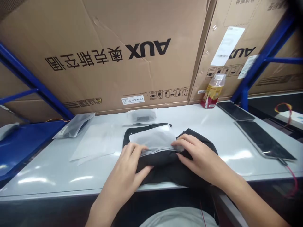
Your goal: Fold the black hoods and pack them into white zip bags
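Observation:
A folded black cloth garment (163, 170) lies at the table's front edge, with a small white mark on its far left part. On top of it rests a whitish translucent sheet or bag (153, 137), its near edge meeting a fold of the black fabric. My left hand (130, 164) grips that fold at its left end, fingertips over the sheet's edge and thumb on the cloth. At the right end my right hand (197, 154) pinches the fold in the same way. The fabric under the fingers is partly hidden.
Behind the garment lies a frosted plastic bag (142, 116). Another frosted bag (75, 125) and thin translucent sheets (93, 142) lie on the left. A bottle in a red-and-yellow carton (213, 91) stands before large cardboard boxes (106, 28). Dark tablet-like devices (262, 138) lie right, one cabled.

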The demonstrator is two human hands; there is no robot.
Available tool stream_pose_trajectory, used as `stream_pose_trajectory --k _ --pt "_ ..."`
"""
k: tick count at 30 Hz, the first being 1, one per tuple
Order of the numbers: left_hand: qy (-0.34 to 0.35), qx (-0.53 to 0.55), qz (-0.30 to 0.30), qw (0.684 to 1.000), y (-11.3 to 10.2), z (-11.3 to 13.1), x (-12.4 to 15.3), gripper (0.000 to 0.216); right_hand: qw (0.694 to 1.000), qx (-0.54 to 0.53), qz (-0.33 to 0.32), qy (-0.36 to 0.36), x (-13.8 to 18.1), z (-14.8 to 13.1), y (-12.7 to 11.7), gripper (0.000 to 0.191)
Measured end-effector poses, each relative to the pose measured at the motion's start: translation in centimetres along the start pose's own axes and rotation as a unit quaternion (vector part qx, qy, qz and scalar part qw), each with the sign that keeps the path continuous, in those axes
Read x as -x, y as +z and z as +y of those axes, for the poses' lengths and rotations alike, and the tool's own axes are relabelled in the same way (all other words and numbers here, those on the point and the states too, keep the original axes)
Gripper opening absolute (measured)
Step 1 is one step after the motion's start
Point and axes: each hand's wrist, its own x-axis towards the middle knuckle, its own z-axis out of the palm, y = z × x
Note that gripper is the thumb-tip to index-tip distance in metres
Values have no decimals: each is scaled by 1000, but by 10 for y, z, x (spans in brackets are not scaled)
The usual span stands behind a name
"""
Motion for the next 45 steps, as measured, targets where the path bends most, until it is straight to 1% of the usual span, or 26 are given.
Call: stream_pose_trajectory --k 2,3,4,6,8,10,12,13,14,15,17,18,21,24,26,28,30,31,34,36,38,40,41,42,44,45 --pt "2 14 2 1000 4 0 -3 31 999 25 26 -1 0 2 7 21" --pt "3 19 8 1000 6 0 -5 30 998 35 44 -5 -1 2 10 19" --pt "0 22 25 999 8 0 -6 27 997 33 63 -7 -3 1 12 19" --pt "-18 27 82 996 11 -1 -8 20 995 -7 97 2 -6 -3 10 19" --pt "-47 23 149 987 12 -1 -9 17 993 -64 100 17 -7 -8 4 19" --pt "-61 7 182 981 13 0 -8 16 992 -99 69 21 -6 -14 -2 17" --pt "-41 -24 157 987 14 2 -7 16 994 -104 33 12 -5 -18 -3 17" --pt "-24 -44 134 990 16 4 -7 19 995 -96 24 6 -5 -19 -1 24" --pt "-8 -66 117 991 17 6 -7 27 996 -82 23 1 -5 -20 2 30" --pt "3 -90 109 990 19 7 -7 37 997 -66 27 -4 -5 -20 6 31" --pt "23 -127 113 985 23 11 -9 49 997 -52 48 -9 -6 -19 15 19" --pt "38 -135 117 983 26 13 -10 48 996 -60 59 -9 -7 -19 18 15" --pt "82 -114 142 980 31 18 -17 30 991 -94 91 -15 -8 -18 21 17" --pt "74 -110 192 972 28 21 -27 26 989 -80 120 -22 -7 -16 13 17" --pt "75 -122 159 977 23 21 -32 23 994 -57 95 -16 -5 -12 4 12" --pt "91 -111 92 985 18 21 -35 18 998 -37 40 -10 -3 -6 -4 10" --pt "113 -93 54 988 18 22 -36 30 1000 -19 1 -18 -1 -1 -7 7" --pt "125 -90 57 986 20 23 -35 35 1000 -8 0 -27 -1 1 -7 8" --pt "154 -107 102 977 32 28 -33 33 997 30 31 -58 0 2 -3 17" --pt "150 -108 135 973 40 31 -33 31 996 38 50 -64 1 1 -2 21" --pt "125 -100 170 972 43 31 -35 23 996 29 48 -65 2 1 -5 18" --pt "106 -97 196 970 42 30 -37 22 997 14 22 -74 3 5 -9 8" --pt "104 -93 195 971 40 29 -38 22 997 9 6 -78 4 9 -12 5" --pt "106 -86 181 974 38 29 -39 18 997 8 -7 -79 5 13 -14 7" --pt "118 -70 131 982 34 28 -38 5 997 14 -13 -79 6 22 -14 7" --pt "123 -65 108 984 33 28 -38 18 997 18 -9 -79 6 26 -14 6"
